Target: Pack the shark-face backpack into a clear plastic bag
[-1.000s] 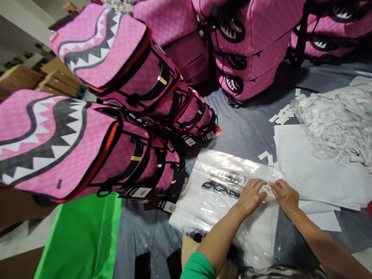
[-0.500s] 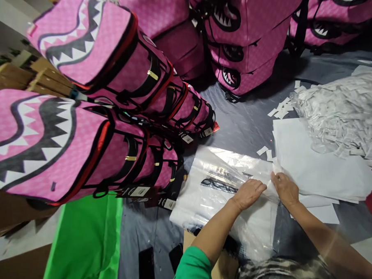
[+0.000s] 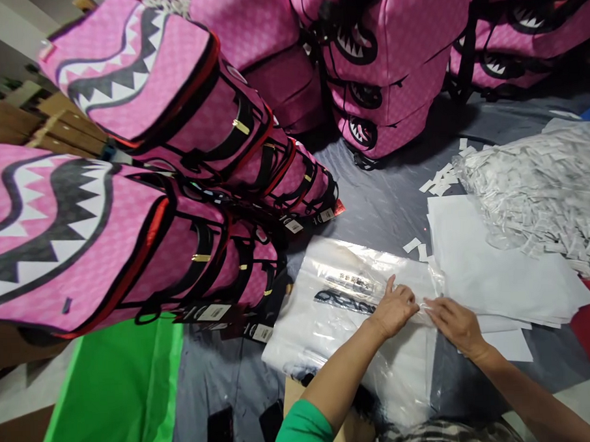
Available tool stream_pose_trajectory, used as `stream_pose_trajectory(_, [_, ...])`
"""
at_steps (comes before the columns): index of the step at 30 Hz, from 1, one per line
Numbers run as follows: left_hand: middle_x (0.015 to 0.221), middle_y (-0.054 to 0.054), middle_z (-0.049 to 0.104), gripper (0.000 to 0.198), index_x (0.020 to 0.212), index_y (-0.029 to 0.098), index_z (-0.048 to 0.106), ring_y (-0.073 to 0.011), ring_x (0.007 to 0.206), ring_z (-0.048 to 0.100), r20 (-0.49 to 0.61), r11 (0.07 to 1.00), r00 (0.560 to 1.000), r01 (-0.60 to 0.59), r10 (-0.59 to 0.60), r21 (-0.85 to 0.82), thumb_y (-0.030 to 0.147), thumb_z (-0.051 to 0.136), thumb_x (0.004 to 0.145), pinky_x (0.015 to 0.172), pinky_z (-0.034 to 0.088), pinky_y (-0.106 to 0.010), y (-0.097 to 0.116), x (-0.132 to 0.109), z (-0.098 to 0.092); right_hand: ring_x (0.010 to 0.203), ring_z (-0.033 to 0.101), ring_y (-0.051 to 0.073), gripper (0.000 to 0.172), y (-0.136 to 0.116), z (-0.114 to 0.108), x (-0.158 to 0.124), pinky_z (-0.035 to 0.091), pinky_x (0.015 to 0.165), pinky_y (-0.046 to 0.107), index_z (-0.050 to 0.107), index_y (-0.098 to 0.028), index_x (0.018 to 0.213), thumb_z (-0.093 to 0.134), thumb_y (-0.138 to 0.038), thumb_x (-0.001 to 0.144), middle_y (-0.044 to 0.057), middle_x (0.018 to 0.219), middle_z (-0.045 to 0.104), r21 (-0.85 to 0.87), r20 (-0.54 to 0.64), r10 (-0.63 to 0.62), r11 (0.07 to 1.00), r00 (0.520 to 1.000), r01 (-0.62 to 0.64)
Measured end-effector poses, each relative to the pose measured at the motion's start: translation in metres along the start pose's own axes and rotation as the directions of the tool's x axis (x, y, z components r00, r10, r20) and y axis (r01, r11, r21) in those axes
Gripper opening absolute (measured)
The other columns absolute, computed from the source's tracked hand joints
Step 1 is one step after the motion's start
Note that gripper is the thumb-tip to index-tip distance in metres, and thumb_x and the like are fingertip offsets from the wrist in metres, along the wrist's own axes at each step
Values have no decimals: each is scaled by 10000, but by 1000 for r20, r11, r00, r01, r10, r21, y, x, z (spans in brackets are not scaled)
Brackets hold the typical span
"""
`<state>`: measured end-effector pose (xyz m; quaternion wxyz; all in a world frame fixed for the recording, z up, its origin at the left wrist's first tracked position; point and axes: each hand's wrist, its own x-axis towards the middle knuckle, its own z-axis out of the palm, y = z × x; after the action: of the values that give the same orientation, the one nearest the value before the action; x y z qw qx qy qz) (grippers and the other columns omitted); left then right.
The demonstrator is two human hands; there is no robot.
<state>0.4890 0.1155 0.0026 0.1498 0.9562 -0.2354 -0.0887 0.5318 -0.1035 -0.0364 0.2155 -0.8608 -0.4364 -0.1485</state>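
A clear plastic bag (image 3: 300, 331) with dark printed lettering lies spread in front of me, with white showing through it. My left hand (image 3: 394, 310) rests over its right part, thumb and fingertips pinching the film while one finger sticks up. Close beside it, my right hand (image 3: 457, 326) holds the film near the bag's right edge, fingertips almost meeting those of the left. A stack of white paper sheets (image 3: 502, 264) lies just beyond my right hand.
Stacked pink backpacks (image 3: 137, 78) with shark-mouth prints rise at the left; more pink bags (image 3: 405, 47) stand behind. A clear sack of small white tags (image 3: 557, 190) sits at right. Loose tags (image 3: 440, 179) lie near it. Green material (image 3: 111, 392) and dark phone-like objects (image 3: 220, 433) are front left.
My right hand has moved down along the bag's right edge, and its fingers are straighter. The edge, bunched up before, now lies flatter. My left hand's fingers have lifted and spread somewhat.
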Motion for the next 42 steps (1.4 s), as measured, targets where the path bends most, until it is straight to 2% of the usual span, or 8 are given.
stream_pose_trajectory(12, [1541, -135, 446, 396, 1396, 158, 480, -169, 1084, 636, 1, 939, 985, 163, -170, -304, 115, 393, 1011, 903, 545, -294, 10, -11, -3, 682, 577, 156, 344, 23, 42, 7, 336, 521, 263, 724, -221, 982, 393, -137, 1027, 25, 766, 623, -152, 37, 149, 978, 988, -142])
stream_pose_trajectory(19, [1568, -135, 429, 158, 1009, 170, 696, -325, 1497, 307, -109, 984, 986, 111, -127, -139, 210, 545, 989, 1234, 269, -601, 6, -1, 3, 717, 591, 113, 309, -7, 6, 2, 421, 638, 230, 726, -233, 960, 455, -106, 1038, -1, 796, 651, -32, 1, -144, 989, 990, 144])
stream_pose_trajectory(22, [1213, -99, 664, 130, 1010, 184, 677, -279, 1312, 523, -31, 998, 998, 58, -58, 15, 191, 548, 991, 1227, 229, -649, 4, -3, 0, 773, 610, 107, 251, -8, -4, 4, 461, 697, 212, 706, -264, 1081, 471, -177, 1064, -14, 881, 673, 13, -1, -198, 980, 980, 198])
stream_pose_trajectory(26, [1028, -46, 672, 166, 1102, 188, 637, -177, 985, 636, -21, 1000, 999, 25, -24, 10, 172, 496, 1015, 1161, 395, -470, 5, -8, -3, 848, 613, 197, 294, 11, 8, 16, 454, 651, 284, 611, -120, 1308, 496, -207, 1052, 94, 979, 649, -108, -41, 28, 994, 999, -32])
stream_pose_trajectory(30, [1372, -111, 589, 336, 1340, 181, 529, -174, 1057, 635, -41, 987, 995, 84, -91, -137, 148, 481, 1009, 948, 524, -302, 8, -10, -5, 742, 551, 208, 315, 21, 31, 24, 327, 529, 310, 680, -155, 1170, 423, -79, 1004, 71, 852, 620, -191, -23, 78, 978, 997, -81])
stream_pose_trajectory(34, [1524, -126, 500, 447, 1461, 190, 446, -177, 1115, 647, -14, 933, 971, 226, -239, -280, 142, 403, 1018, 951, 546, -324, 9, -8, -4, 710, 539, 190, 302, 15, 34, 24, 313, 522, 302, 711, -189, 1031, 444, -52, 991, 36, 785, 615, -193, -21, 38, 980, 999, -41])
stream_pose_trajectory(39, [1642, -125, 340, 195, 994, 163, 734, -320, 1538, 252, -83, 973, 984, 139, -156, -185, 229, 550, 992, 1251, 270, -542, 6, 3, -6, 741, 602, 136, 254, -2, 11, 17, 405, 630, 257, 720, -217, 964, 501, -111, 1034, 9, 807, 665, -115, -33, -86, 990, 996, 82])
stream_pose_trajectory(42, [1417, -131, 584, 154, 923, 184, 744, -337, 1458, 385, -32, 999, 999, 35, -36, -36, 229, 606, 971, 1239, 204, -652, 3, 5, -9, 787, 638, 104, 290, -4, -4, 10, 460, 711, 214, 718, -265, 1009, 471, -118, 1051, -25, 868, 695, -32, -18, -169, 985, 985, 169])
